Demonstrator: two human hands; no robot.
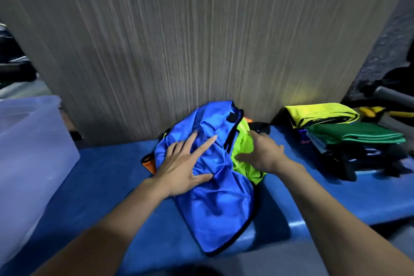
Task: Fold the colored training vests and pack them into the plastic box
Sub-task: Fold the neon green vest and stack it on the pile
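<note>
A crumpled blue vest with black trim lies on top of a heap on the blue surface. My left hand rests flat on it with the fingers spread. Under the blue vest lies a lime-green vest, and an orange vest peeks out at the heap's left edge. My right hand lies on the lime-green vest with its fingers bent into the cloth; the grip itself is blurred. The translucent plastic box stands at the left.
At the right sits a stack of folded vests, yellow on top, then green, with dark ones beneath. A grey wood-grain panel rises right behind the heap. Dark clutter shows at the far left and far right.
</note>
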